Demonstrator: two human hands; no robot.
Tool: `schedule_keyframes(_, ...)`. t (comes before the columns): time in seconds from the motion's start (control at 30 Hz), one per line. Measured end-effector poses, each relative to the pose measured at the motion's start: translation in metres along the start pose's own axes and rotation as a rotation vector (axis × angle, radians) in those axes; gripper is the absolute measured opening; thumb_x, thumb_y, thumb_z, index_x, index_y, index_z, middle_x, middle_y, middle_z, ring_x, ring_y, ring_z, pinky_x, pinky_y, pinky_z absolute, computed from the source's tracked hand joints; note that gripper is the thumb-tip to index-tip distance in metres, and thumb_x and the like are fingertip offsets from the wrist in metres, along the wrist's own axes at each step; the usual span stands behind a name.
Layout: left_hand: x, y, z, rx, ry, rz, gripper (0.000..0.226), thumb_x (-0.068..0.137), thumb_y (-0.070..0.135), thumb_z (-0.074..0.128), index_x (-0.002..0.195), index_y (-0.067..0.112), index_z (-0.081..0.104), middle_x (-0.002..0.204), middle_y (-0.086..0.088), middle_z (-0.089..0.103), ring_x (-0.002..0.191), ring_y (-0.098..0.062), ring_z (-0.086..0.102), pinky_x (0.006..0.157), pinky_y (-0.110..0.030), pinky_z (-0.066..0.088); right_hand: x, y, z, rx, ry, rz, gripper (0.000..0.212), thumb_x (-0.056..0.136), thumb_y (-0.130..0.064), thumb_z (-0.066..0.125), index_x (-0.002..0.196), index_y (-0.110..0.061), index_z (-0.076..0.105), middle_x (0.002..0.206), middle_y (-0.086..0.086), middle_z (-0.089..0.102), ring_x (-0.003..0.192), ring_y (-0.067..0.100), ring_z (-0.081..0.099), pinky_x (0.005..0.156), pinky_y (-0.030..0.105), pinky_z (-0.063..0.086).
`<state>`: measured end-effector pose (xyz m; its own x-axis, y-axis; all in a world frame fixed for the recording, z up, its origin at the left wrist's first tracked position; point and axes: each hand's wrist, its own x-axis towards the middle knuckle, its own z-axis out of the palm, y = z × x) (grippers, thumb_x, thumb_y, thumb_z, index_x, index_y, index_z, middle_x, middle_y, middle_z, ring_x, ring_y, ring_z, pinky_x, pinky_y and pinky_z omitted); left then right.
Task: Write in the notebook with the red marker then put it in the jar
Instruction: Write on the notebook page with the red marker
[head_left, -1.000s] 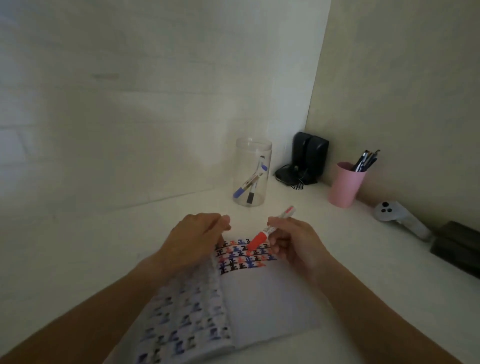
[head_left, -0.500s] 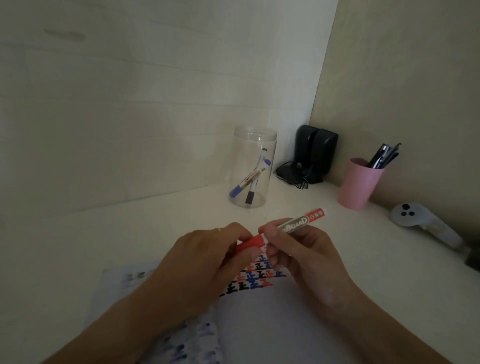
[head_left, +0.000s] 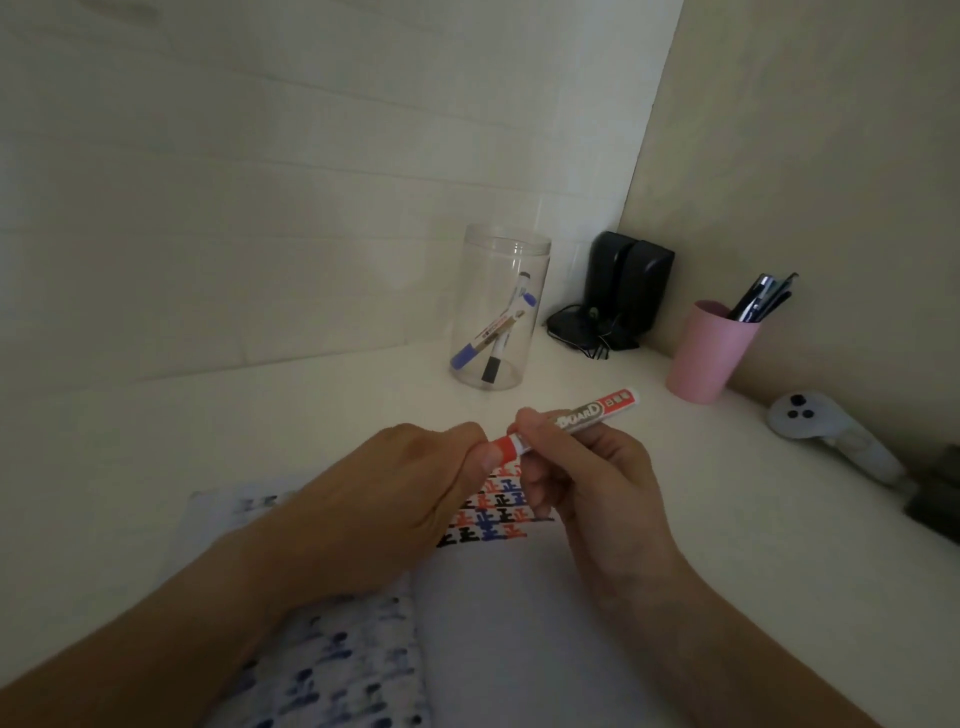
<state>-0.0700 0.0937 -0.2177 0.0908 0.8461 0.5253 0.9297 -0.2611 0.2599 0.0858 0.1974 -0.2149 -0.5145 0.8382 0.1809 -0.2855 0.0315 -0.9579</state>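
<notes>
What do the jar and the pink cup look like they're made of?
The jar looks like clear, glossy plastic, possibly glass: you can see the markers inside straight through its wall. The pink cup looks like matte plastic, opaque with an even colour and no shine; ceramic can't be ruled out.

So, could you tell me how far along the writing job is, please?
The notebook page already carries marks. Both hands hold the red marker: left hand on the red cap, right hand on the barrel. Left to do: drop it into the jar.
</notes>
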Motion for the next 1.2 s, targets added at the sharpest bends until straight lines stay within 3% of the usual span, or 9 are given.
schedule_keyframes(0.07, -0.003, -0.003, -0.011, 0.069, -0.020, -0.012, 0.030, 0.099, 0.048, 0.022, 0.087, 0.030, 0.043, 0.064, 0.012, 0.054, 0.044, -0.003, 0.040, 0.044, -0.010, 0.031, 0.006, -0.010, -0.016, 0.086, 0.210, 0.053, 0.026, 0.091, -0.018, 0.070, 0.067, -0.007, 0.065, 0.047, -0.002, 0.050, 0.045, 0.012, 0.039, 0.039, 0.019, 0.036)
schedule_keyframes(0.13, -0.010, -0.006, -0.021, 0.042, 0.013, -0.095, 0.024, 0.102, 0.043, 0.025, 0.082, 0.038, 0.036, 0.060, 0.012, 0.051, 0.043, -0.004, 0.042, 0.048, -0.012, 0.040, 0.007, -0.016, -0.035, 0.046, 0.291, 0.016, 0.026, 0.092, -0.018, 0.069, 0.068, -0.009, 0.067, 0.048, -0.002, 0.051, 0.046, 0.013, 0.040, 0.039, 0.021, 0.037)
schedule_keyframes(0.2, -0.012, -0.012, -0.024, 0.076, 0.050, -0.102, 0.024, 0.103, 0.047, 0.025, 0.083, 0.040, 0.035, 0.065, 0.016, 0.048, 0.057, -0.003, 0.050, 0.060, -0.010, 0.041, 0.002, -0.013, -0.034, -0.064, 0.183, -0.032, 0.020, 0.092, -0.018, 0.069, 0.077, -0.006, 0.074, 0.054, 0.003, 0.059, 0.048, 0.016, 0.050, 0.044, 0.024, 0.043)
schedule_keyframes(0.33, -0.006, -0.021, -0.014, 0.120, -0.110, -0.009, 0.034, 0.101, 0.054, 0.034, 0.110, 0.032, 0.059, 0.105, 0.016, 0.061, 0.089, -0.001, 0.054, 0.078, -0.019, 0.045, -0.005, -0.008, -0.014, -0.118, 0.087, -0.033, 0.009, 0.089, -0.008, 0.071, 0.091, -0.007, 0.079, 0.070, 0.011, 0.075, 0.063, 0.020, 0.070, 0.058, 0.027, 0.056)
schedule_keyframes(0.5, -0.011, -0.032, -0.008, 0.015, -0.213, -0.024, 0.043, 0.094, 0.066, 0.038, 0.117, 0.039, 0.063, 0.120, 0.023, 0.061, 0.107, 0.002, 0.055, 0.088, -0.028, 0.051, -0.011, -0.014, -0.025, -0.373, -0.021, -0.018, 0.004, 0.084, -0.006, 0.075, 0.087, -0.005, 0.078, 0.074, 0.012, 0.079, 0.062, 0.021, 0.070, 0.060, 0.031, 0.058)
schedule_keyframes(0.8, -0.010, -0.042, 0.001, -0.096, -0.216, -0.002, 0.041, 0.089, 0.063, 0.050, 0.114, 0.038, 0.071, 0.118, 0.023, 0.065, 0.109, 0.001, 0.057, 0.090, -0.029, 0.051, -0.017, 0.007, -0.045, -0.528, 0.006, -0.049, 0.006, 0.078, -0.001, 0.075, 0.074, -0.004, 0.076, 0.059, 0.012, 0.071, 0.050, 0.020, 0.062, 0.047, 0.026, 0.051)
schedule_keyframes(1.1, -0.010, -0.042, 0.000, -0.121, -0.195, -0.004, 0.037, 0.088, 0.060, 0.055, 0.111, 0.036, 0.073, 0.116, 0.022, 0.067, 0.108, -0.002, 0.060, 0.088, -0.032, 0.052, -0.018, 0.009, -0.046, -0.574, -0.060, -0.061, 0.005, 0.078, -0.005, 0.078, 0.076, -0.009, 0.079, 0.062, 0.009, 0.074, 0.054, 0.015, 0.066, 0.055, 0.025, 0.053)
schedule_keyframes(1.2, -0.010, -0.042, 0.001, -0.125, -0.192, -0.002, 0.038, 0.088, 0.060, 0.055, 0.110, 0.035, 0.074, 0.115, 0.022, 0.067, 0.107, -0.003, 0.060, 0.087, -0.032, 0.052, -0.017, 0.009, -0.046, -0.631, -0.028, -0.061, 0.005, 0.077, -0.007, 0.078, 0.075, -0.012, 0.079, 0.063, 0.010, 0.075, 0.055, 0.017, 0.067, 0.057, 0.033, 0.058)
